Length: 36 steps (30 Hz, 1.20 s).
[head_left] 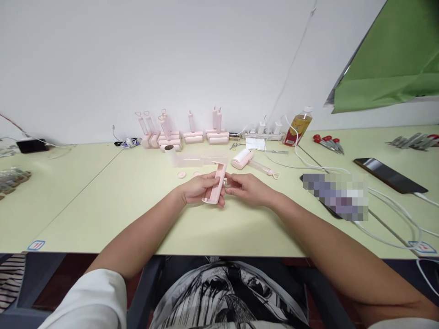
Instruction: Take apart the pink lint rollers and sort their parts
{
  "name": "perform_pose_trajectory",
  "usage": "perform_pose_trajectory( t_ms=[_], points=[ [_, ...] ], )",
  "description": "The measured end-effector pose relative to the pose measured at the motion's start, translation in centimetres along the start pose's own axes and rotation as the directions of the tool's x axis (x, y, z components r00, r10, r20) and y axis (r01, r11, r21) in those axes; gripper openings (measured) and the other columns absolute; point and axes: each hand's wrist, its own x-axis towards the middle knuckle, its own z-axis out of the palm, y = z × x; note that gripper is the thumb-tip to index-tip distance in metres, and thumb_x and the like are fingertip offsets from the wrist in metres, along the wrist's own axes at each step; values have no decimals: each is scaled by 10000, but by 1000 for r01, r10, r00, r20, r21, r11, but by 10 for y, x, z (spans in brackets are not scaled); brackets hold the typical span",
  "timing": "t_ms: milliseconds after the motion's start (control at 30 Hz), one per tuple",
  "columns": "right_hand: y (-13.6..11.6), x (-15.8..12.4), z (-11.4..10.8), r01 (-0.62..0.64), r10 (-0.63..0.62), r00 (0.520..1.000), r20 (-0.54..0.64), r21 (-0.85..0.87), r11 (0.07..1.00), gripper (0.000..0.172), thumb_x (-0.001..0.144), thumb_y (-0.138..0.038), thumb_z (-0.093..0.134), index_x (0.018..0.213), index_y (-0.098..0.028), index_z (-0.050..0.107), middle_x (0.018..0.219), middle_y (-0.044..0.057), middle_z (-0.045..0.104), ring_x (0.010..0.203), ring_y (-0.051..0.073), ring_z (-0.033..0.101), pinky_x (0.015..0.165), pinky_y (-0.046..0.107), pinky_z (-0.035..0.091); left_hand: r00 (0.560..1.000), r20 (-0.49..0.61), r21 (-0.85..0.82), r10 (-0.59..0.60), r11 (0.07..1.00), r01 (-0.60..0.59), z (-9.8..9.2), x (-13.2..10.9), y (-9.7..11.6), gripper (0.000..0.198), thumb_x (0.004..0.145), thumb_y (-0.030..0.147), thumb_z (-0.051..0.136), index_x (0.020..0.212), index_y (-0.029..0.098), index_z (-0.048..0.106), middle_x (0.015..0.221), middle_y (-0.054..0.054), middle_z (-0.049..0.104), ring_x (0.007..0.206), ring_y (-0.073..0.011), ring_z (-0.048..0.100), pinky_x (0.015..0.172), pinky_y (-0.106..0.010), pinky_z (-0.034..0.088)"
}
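Note:
Over the front middle of the table, my left hand [196, 188] grips a pale pink trough-shaped plastic shell [215, 188], tilted with its hollow side towards me. It looks like the housing of a lint roller. My right hand [252, 187] is closed at the shell's right side, with a small shiny piece [225, 182] at its fingertips, too small to name. Beyond the hands lie small round pink caps [181, 175], translucent pink covers [189, 161] and a white roll [170, 156] with a brown core. A pink lint roller [242, 159] with a looped handle lies just past my right hand.
Several pink lint rollers [171, 136] stand along the wall. Behind on the right are a power strip [262, 135], scissors [277, 151] and a drink bottle [299, 127]. Red-handled tools [328, 143], a phone [389, 175] and white cables lie to the right.

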Motion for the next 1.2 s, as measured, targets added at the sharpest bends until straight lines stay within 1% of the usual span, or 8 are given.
perform_pose_trajectory(
  t_ms=[267,367,467,500,633,733,967,1200],
  points=[
    [13,1,-7,-80,76,993,-94,-35,996,227,868,-425,573,811,-208,541,681,-25,536,637,140,461,618,271,318,932,-242,324,270,928,-185,3,2,3,471,776,581,675,1002,196,526,673,22,587,515,-113,568,563,-273,474],
    [24,3,-12,-127,122,977,-177,-17,992,254,854,-444,577,778,-205,536,667,-27,509,634,140,436,611,274,301,800,-362,665,479,734,-138,-19,-10,22,401,839,581,578,928,194,531,680,13,567,559,-118,543,534,-241,401],
    [29,5,-12,-134,138,972,-188,35,990,283,852,-467,566,759,-202,529,669,-28,483,639,139,423,606,272,294,574,-478,875,664,419,243,-53,-22,39,259,856,457,581,860,198,562,690,11,563,595,-134,510,563,-259,362],
    [29,5,-10,-130,137,976,-168,50,990,287,855,-470,560,757,-202,528,668,-31,473,638,137,418,604,270,292,543,-483,873,687,336,353,-64,-24,41,222,869,424,564,869,202,577,686,6,565,616,-150,514,585,-275,361],
    [24,5,2,-115,119,992,-39,94,989,276,848,-470,578,779,-205,546,694,-33,486,649,133,431,615,266,314,587,-327,857,741,-29,515,-96,-18,31,170,871,317,557,886,197,677,895,-81,620,880,-248,548,745,-361,386],
    [19,6,10,-101,100,995,17,85,991,254,827,-456,616,826,-207,571,732,-24,535,680,140,464,640,271,341,619,-237,827,749,-180,533,-107,-8,18,237,894,325,529,937,211,732,971,-111,590,975,-284,508,826,-413,369],
    [19,6,11,-100,98,994,38,49,994,243,822,-443,624,848,-203,591,754,-9,585,686,143,484,648,274,345,709,-210,813,673,-283,509,-113,-4,15,335,931,363,465,986,218,762,904,-118,595,948,-293,506,813,-424,347],
    [17,6,9,-114,113,993,26,42,993,253,819,-434,620,920,-202,624,801,9,620,715,159,531,663,284,380,727,-229,830,647,-260,493,-111,-14,19,326,906,331,470,1019,188,740,921,-133,638,932,-300,539,820,-435,358]
  ],
)
